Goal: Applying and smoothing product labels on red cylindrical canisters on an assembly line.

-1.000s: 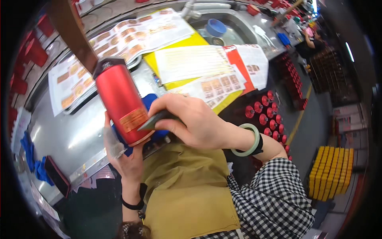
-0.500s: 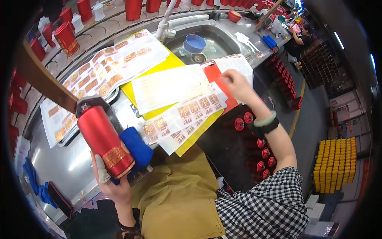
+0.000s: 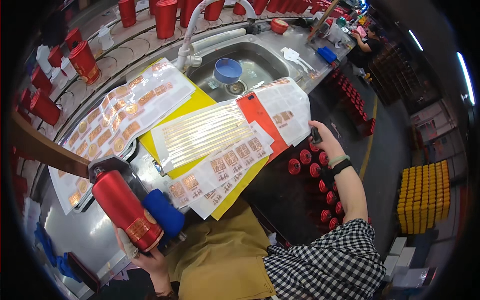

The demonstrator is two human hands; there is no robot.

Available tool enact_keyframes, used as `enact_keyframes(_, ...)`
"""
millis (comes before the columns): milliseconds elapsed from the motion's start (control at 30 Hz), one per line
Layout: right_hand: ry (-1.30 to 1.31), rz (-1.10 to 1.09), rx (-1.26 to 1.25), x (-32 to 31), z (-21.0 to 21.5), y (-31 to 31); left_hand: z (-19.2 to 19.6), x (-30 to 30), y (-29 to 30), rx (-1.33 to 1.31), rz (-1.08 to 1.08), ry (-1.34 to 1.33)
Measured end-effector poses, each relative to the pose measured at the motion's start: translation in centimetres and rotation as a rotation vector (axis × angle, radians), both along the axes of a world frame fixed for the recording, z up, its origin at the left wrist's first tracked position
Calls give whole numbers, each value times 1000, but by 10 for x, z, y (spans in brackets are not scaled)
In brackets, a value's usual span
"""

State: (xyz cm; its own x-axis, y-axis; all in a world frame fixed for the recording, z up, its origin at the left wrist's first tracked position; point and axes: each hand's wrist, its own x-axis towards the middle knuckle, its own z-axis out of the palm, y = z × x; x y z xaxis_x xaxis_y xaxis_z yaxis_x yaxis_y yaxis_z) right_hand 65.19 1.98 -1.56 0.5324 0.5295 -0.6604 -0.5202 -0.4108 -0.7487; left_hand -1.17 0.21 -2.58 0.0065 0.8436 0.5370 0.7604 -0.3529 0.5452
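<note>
While left hand point(image 3: 151, 262) clasps red bottle point(image 3: 122, 207), right hand point(image 3: 328, 141), apart, grips dark object point(image 3: 315, 134).

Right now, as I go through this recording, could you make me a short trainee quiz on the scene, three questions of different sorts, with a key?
1. True or false: the left hand is at the end of the red cylinder nearer the wearer's body.

2. Where is the blue bowl?
A) on the yellow sheet
B) in the sink
C) on the floor

3. What does the right hand hold, as far as the view shows?

Key:
1. True.
2. B.
3. A small dark object; its exact kind cannot be told.
</note>
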Motion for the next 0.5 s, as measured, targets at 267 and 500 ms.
enact_keyframes(267, -125, -124, 219, -15, 48, 26, 1, 0, 3, 5, -17, -4)
enact_keyframes(500, -790, 208, 269, -33, 143, 89, -3, -2, 3, -14, -21, -55)
